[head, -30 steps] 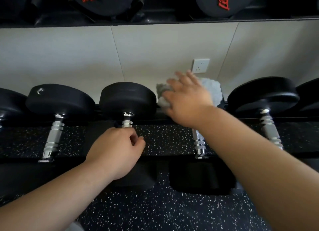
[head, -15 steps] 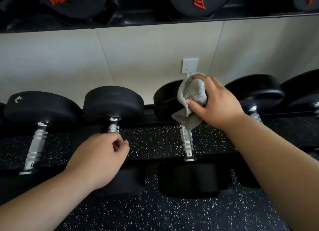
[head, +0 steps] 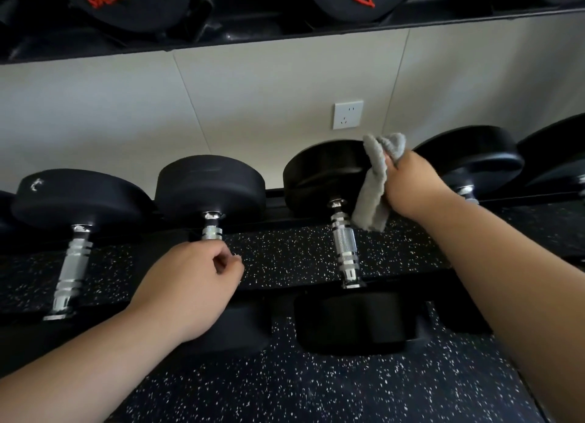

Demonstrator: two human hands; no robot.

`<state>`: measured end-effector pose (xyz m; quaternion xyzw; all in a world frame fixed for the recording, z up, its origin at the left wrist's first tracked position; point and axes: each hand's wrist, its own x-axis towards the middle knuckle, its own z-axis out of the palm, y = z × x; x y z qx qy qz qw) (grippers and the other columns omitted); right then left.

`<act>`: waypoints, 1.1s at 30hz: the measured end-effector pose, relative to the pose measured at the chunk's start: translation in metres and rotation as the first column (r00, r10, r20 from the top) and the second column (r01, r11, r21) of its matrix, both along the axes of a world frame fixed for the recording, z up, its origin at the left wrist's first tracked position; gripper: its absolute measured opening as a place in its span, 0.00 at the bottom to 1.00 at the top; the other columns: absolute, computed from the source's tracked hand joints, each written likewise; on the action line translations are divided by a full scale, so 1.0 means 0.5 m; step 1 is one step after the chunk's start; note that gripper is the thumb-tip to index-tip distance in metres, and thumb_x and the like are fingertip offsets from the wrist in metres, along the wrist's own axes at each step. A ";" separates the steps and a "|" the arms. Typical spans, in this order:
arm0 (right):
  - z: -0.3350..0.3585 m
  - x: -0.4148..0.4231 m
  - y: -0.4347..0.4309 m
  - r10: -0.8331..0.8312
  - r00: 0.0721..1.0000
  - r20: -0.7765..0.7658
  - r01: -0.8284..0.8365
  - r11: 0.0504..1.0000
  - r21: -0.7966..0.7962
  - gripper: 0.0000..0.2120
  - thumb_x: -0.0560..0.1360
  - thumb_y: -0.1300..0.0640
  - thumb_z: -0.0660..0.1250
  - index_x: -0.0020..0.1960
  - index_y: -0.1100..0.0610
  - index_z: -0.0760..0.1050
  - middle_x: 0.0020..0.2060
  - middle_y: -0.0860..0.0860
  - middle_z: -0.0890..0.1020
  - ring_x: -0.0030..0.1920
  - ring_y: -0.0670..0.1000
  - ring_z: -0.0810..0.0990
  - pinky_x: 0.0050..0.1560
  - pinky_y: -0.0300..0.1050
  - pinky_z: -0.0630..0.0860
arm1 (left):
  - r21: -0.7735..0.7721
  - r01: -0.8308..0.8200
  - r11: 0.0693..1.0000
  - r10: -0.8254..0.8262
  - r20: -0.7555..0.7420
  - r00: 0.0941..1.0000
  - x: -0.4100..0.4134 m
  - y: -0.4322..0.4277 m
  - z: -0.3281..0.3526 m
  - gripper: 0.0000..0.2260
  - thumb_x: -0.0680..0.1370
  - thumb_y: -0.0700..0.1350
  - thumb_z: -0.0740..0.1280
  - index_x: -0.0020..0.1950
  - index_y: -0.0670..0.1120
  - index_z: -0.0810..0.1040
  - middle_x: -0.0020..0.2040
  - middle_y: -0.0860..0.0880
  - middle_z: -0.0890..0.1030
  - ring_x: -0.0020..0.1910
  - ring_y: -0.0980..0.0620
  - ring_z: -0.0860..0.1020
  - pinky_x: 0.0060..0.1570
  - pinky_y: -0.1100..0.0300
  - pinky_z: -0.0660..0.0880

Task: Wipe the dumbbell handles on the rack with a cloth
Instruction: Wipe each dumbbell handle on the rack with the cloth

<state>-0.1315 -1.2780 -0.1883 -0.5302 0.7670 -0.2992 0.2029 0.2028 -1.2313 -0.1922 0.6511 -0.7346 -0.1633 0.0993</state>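
Wall (head: 253, 106) behind; cloth (head: 372, 194) hangs from R hand (head: 414, 185) fingers (head: 392, 164), beside handle (head: 345, 245).

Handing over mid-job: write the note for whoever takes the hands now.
Left hand grips the second dumbbell's handle, counting from the left.
Right hand holds the grey cloth, which hangs beside the top of the third dumbbell's handle; contact unclear.
Done: this view cannot confirm that any handle has been wiped.
Left: wipe the third dumbbell's handle, then the others in the row.
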 end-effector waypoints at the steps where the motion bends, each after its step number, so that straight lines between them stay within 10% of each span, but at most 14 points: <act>1: -0.002 0.005 -0.003 -0.024 0.999 0.034 0.024 1.000 0.007 0.19 0.87 0.46 0.54 0.63 0.59 0.74 0.48 0.54 0.76 0.49 0.58 0.77 0.48 0.44 0.66 | -0.001 -0.001 1.000 0.001 0.000 1.000 0.001 0.000 0.000 0.13 0.80 0.58 0.65 0.40 0.54 0.80 0.33 0.61 0.81 0.32 0.56 0.78 0.33 0.57 0.73; 7: 0.002 0.071 -0.013 -0.017 1.000 -0.017 0.013 0.980 -0.197 0.28 0.83 0.42 0.60 0.74 0.60 0.68 0.67 0.55 0.74 0.66 0.56 0.74 0.64 0.46 0.70 | -0.043 -0.005 0.999 0.006 0.025 1.000 -0.002 0.002 -0.003 0.13 0.80 0.59 0.65 0.40 0.55 0.80 0.32 0.58 0.81 0.32 0.57 0.78 0.31 0.58 0.69; 10: 0.002 0.070 -0.013 0.097 0.987 -0.128 -0.131 0.947 -0.293 0.24 0.82 0.41 0.62 0.71 0.55 0.72 0.60 0.49 0.75 0.59 0.49 0.74 0.61 0.44 0.68 | -0.023 0.004 1.000 -0.004 0.020 1.000 -0.002 0.000 -0.004 0.14 0.80 0.58 0.64 0.39 0.54 0.80 0.33 0.61 0.80 0.32 0.57 0.78 0.31 0.57 0.70; 13: -0.017 0.024 -0.017 -0.023 0.985 0.168 0.047 0.989 -0.138 0.22 0.85 0.40 0.57 0.67 0.54 0.76 0.53 0.50 0.79 0.57 0.51 0.77 0.57 0.43 0.68 | -0.020 0.003 1.000 -0.003 0.033 0.999 -0.003 0.000 -0.003 0.13 0.80 0.59 0.64 0.40 0.55 0.80 0.34 0.63 0.80 0.32 0.56 0.78 0.31 0.58 0.69; 17: -0.027 0.012 -0.026 -0.313 0.750 0.582 0.238 0.950 0.204 0.27 0.84 0.35 0.53 0.52 0.57 0.77 0.42 0.53 0.79 0.46 0.55 0.78 0.54 0.47 0.73 | -0.032 -0.010 0.999 0.011 0.037 0.999 -0.003 0.000 -0.003 0.12 0.80 0.59 0.65 0.40 0.56 0.80 0.32 0.59 0.80 0.33 0.57 0.78 0.31 0.58 0.69; 21: -0.002 0.036 -0.014 -0.038 0.978 0.203 0.064 0.990 -0.125 0.24 0.83 0.39 0.58 0.72 0.52 0.71 0.57 0.53 0.79 0.58 0.53 0.77 0.58 0.45 0.68 | -0.035 -0.005 0.999 0.007 0.053 0.999 -0.007 0.002 -0.001 0.12 0.79 0.59 0.64 0.41 0.55 0.80 0.34 0.58 0.81 0.35 0.58 0.78 0.34 0.57 0.73; 26: -0.001 0.093 -0.012 0.204 0.897 -0.391 -0.318 0.914 -0.253 0.28 0.83 0.38 0.57 0.78 0.51 0.64 0.74 0.58 0.70 0.76 0.58 0.65 0.75 0.57 0.66 | -0.030 0.002 1.000 0.000 0.059 0.998 -0.008 0.001 -0.003 0.12 0.79 0.58 0.65 0.40 0.55 0.80 0.32 0.59 0.81 0.33 0.57 0.78 0.32 0.57 0.72; 29: -0.007 0.063 -0.017 0.261 0.880 -0.397 -0.390 0.874 -0.291 0.25 0.85 0.42 0.55 0.78 0.51 0.66 0.75 0.57 0.71 0.78 0.58 0.65 0.74 0.52 0.65 | -0.035 -0.008 0.999 0.011 0.074 0.997 -0.008 0.001 -0.002 0.12 0.79 0.58 0.65 0.41 0.55 0.80 0.33 0.57 0.81 0.34 0.57 0.78 0.34 0.57 0.74; 33: -0.024 0.029 -0.023 0.055 0.997 -0.053 -0.069 0.950 -0.303 0.21 0.86 0.41 0.51 0.62 0.55 0.74 0.57 0.56 0.80 0.62 0.61 0.78 0.54 0.47 0.70 | -0.022 -0.023 1.000 0.024 0.068 0.997 -0.009 0.002 0.001 0.11 0.78 0.58 0.65 0.41 0.55 0.80 0.34 0.56 0.81 0.34 0.57 0.78 0.33 0.57 0.75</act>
